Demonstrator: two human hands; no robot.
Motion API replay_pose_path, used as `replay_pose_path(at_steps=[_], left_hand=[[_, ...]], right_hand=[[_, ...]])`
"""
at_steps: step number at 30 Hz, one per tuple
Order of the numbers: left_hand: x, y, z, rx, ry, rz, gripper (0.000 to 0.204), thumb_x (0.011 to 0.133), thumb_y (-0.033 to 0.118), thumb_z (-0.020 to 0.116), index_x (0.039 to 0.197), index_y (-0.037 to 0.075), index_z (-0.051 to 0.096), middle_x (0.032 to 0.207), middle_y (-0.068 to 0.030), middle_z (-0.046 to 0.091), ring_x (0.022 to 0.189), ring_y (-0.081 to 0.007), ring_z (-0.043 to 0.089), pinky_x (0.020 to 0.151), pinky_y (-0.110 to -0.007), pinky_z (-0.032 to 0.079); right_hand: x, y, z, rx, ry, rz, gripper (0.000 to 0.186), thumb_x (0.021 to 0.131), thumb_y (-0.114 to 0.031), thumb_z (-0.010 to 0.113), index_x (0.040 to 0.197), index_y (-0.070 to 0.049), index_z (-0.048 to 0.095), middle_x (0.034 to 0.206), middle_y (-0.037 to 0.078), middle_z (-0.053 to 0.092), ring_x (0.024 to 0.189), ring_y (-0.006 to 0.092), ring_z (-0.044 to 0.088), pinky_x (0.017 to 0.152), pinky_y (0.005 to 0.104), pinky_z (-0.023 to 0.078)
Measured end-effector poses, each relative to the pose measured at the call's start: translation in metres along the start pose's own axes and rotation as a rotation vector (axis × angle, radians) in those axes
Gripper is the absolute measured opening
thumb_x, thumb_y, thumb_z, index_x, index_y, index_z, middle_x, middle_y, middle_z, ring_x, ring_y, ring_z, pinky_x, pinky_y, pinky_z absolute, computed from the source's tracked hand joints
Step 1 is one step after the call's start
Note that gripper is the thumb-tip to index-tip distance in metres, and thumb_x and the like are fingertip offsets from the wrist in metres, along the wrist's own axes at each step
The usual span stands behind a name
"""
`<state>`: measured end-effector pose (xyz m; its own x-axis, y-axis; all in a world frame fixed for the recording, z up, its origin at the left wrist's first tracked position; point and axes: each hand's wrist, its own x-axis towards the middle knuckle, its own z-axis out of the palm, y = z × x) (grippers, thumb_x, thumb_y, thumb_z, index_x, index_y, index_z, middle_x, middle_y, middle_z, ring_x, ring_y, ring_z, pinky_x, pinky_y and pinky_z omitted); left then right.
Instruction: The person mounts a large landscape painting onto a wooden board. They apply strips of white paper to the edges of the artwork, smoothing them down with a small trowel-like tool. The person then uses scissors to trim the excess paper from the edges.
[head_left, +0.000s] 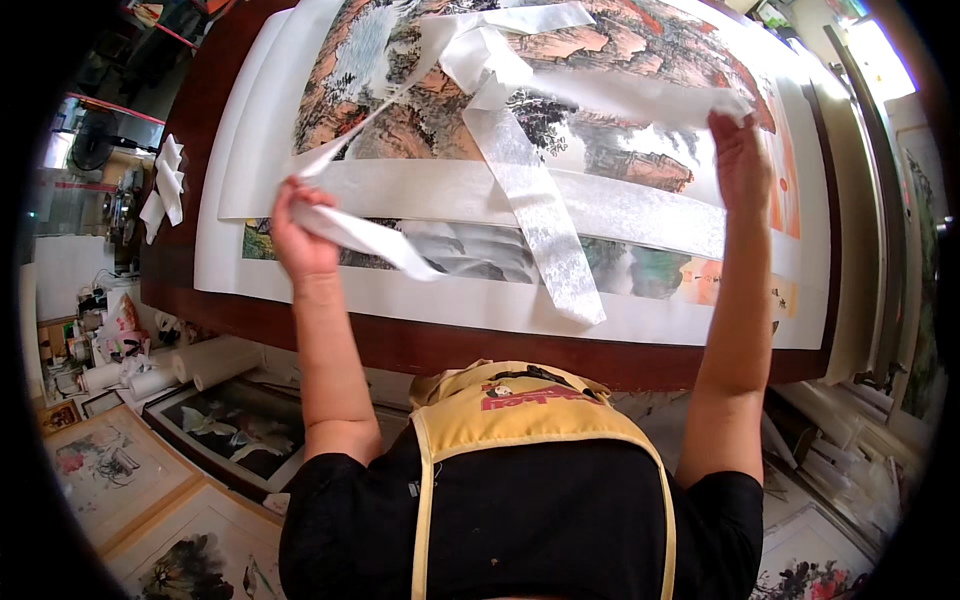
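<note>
Strips [535,215] at 12 to 1 o'clock: white, cloth-like, with a satin sheen and a fine figured pattern, brightest along the flat lengths. Landscape painting [590,50], 12 to 1 o'clock: paper-like, mostly matt. White sheet [225,265], 9 o'clock: smooth, paper-like. Table [200,120], 10 o'clock: dark reddish wood, smooth, with a slight gloss. Apron [540,420], 6 o'clock: yellow cloth, matt. Shirt [550,510], below it: black cloth, matt.

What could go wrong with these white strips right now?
The white strips held by the left hand and right hand could tangle or crease, as they run toward loose, crossing folds. Dragging might also scuff the landscape painting, since strips lie across it.
</note>
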<state>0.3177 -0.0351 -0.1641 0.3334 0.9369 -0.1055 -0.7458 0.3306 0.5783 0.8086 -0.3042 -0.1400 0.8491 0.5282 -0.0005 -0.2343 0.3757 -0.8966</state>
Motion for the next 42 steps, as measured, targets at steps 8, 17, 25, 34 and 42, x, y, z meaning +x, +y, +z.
replay_pose_path(at_steps=[8,17,25,34,42], left_hand=[[-0.06,0.038,-0.036,0.135,0.088,0.088,0.036,0.098,0.03,0.059,0.121,0.003,0.059,0.106,-0.0077,0.067,0.097,-0.0219,0.062,0.093,-0.04,0.051],[-0.101,0.015,-0.025,-0.023,-0.048,-0.163,0.045,0.101,0.038,0.053,0.128,0.002,0.055,0.094,-0.0087,0.068,0.094,-0.0251,0.065,0.092,-0.041,0.05],[-0.16,-0.066,0.042,0.552,-0.779,-0.544,0.042,0.103,0.03,0.048,0.129,0.0,0.059,0.114,-0.0164,0.07,0.112,-0.0263,0.064,0.104,-0.043,0.044],[-0.118,-0.152,0.037,0.252,-0.834,-1.034,0.093,0.083,0.073,0.053,0.145,0.005,0.044,0.138,-0.0128,0.054,0.126,-0.0263,0.053,0.104,-0.043,0.046],[0.059,-0.166,0.06,-0.394,-0.295,-0.575,0.098,0.085,0.081,0.044,0.135,-0.004,0.049,0.124,-0.0145,0.062,0.124,-0.0312,0.054,0.111,-0.05,0.04]], right_hand=[[-0.155,0.138,0.02,-1.425,-0.553,0.028,0.083,0.068,-0.042,0.09,0.128,-0.009,0.043,0.116,0.019,0.051,0.101,0.0356,0.06,0.085,0.0448,0.053],[-0.082,0.129,-0.038,-1.078,-0.685,0.152,0.018,0.089,-0.01,0.061,0.107,-0.007,0.065,0.09,0.016,0.068,0.088,0.0274,0.068,0.077,0.0422,0.052],[-0.043,0.016,0.015,-1.262,-0.275,-0.315,0.053,0.091,-0.04,0.07,0.124,-0.001,0.057,0.103,0.013,0.063,0.089,0.0267,0.061,0.082,0.0388,0.05],[-0.243,0.014,0.09,-0.215,-0.705,0.598,0.037,0.094,-0.013,0.07,0.127,-0.001,0.059,0.112,0.003,0.068,0.099,0.0115,0.063,0.086,0.0293,0.053],[-0.269,-0.034,-0.012,0.056,-1.161,0.262,0.02,0.085,-0.021,0.072,0.089,-0.001,0.073,0.093,0.016,0.072,0.084,0.0318,0.071,0.079,0.0402,0.054]])
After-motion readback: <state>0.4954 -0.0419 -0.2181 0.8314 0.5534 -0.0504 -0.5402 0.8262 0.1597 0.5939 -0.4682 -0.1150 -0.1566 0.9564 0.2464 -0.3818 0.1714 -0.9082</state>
